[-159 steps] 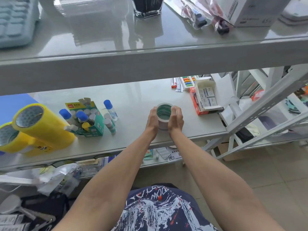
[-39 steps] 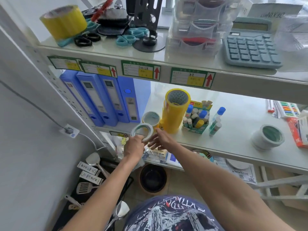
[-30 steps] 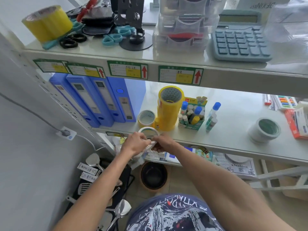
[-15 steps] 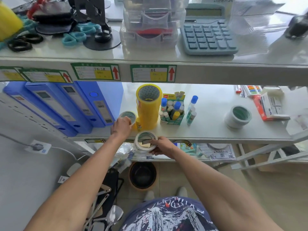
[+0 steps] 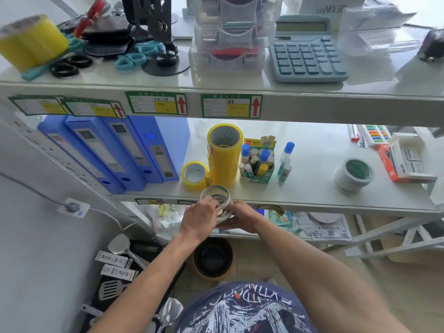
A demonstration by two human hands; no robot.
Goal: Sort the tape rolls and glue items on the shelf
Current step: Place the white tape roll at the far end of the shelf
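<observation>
My left hand [image 5: 200, 217] and my right hand [image 5: 241, 216] together grip a small stack of thin white tape rolls [image 5: 217, 199] at the front edge of the middle shelf [image 5: 312, 203]. Just behind it stands a tall stack of yellow tape rolls [image 5: 224, 155], with a single yellow tape roll [image 5: 194, 175] to its left. A green box of glue sticks [image 5: 258, 162] sits right of the yellow stack, and loose glue bottles [image 5: 285, 162] stand beside the box. A stack of white tape rolls [image 5: 353, 174] rests farther right.
Blue binders [image 5: 115, 155] fill the shelf's left end. Red and white boxes [image 5: 403, 162] lie at its right end. The top shelf carries a yellow tape roll [image 5: 31, 42], scissors [image 5: 129, 56], clear drawers [image 5: 228, 37] and a calculator [image 5: 305, 56]. Kitchen utensils [image 5: 120, 267] lie on the floor.
My left hand left the single yellow roll and joined the right hand on the white tape rolls. The held rolls now sit stacked at the shelf's front edge.
</observation>
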